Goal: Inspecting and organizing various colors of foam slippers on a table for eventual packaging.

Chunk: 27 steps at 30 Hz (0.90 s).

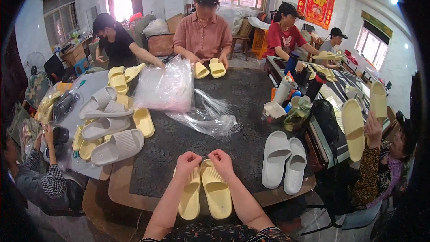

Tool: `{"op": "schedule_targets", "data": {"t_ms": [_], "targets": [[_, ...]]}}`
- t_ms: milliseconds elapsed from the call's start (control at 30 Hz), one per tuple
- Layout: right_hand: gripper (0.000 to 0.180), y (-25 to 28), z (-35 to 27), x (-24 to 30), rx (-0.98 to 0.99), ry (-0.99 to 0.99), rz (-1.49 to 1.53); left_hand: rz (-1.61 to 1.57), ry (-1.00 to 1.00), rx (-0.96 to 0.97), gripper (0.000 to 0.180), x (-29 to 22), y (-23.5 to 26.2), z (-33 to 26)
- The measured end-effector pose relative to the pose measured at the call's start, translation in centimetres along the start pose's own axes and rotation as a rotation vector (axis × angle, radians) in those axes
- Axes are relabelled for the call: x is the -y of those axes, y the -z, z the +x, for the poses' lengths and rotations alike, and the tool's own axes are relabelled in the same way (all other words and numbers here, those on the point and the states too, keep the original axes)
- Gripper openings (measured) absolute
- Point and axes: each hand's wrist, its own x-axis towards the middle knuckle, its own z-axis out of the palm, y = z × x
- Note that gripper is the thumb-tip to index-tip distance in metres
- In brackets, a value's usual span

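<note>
Two pale yellow slide slippers (217,197) lie side by side at the table's near edge, soles down, heels toward me. Over the toe of the left one, my left hand (189,163) is closed in a pinch. My right hand (221,163) pinches the same way above the right slipper's toe. Something thin seems to run between my fingertips, too small to name. To the right lies a pair of light grey slippers (275,159). A mixed pile of grey slippers (118,147) and yellow slippers (144,123) lies on the left.
Clear plastic bags (165,87) spread across the far middle of the dark tabletop (179,136). Bottles and cups, including a green-lidded jar (299,113), stand at right. Across the table a person (204,40) handles yellow slippers; other people work around the sides, one holding up yellow slippers (353,127).
</note>
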Motion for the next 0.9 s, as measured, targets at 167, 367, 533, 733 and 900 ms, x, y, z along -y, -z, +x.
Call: {"op": "schedule_targets", "data": {"t_ms": [167,367,533,733,900], "targets": [[0.012,0.0,0.6,-1.4,0.103,0.036,-0.046,-0.003,0.038,-0.026,0.012,0.8,0.0,0.7],[0.011,0.3,0.9,-1.6,-0.029,0.016,-0.015,0.034,-0.016,-0.027,0.012,0.7,0.0,1.2],[0.01,0.1,0.6,-1.2,0.122,0.031,-0.089,0.048,-0.012,0.063,0.011,0.9,-0.1,0.7],[0.01,-0.5,0.7,-0.8,0.01,0.015,0.025,-0.021,-0.018,-0.101,0.012,1.1,0.4,1.2],[0.013,0.0,-0.4,2.8,-0.168,0.477,-0.357,-0.19,0.05,-0.111,0.011,0.2,0.2,1.2]]}}
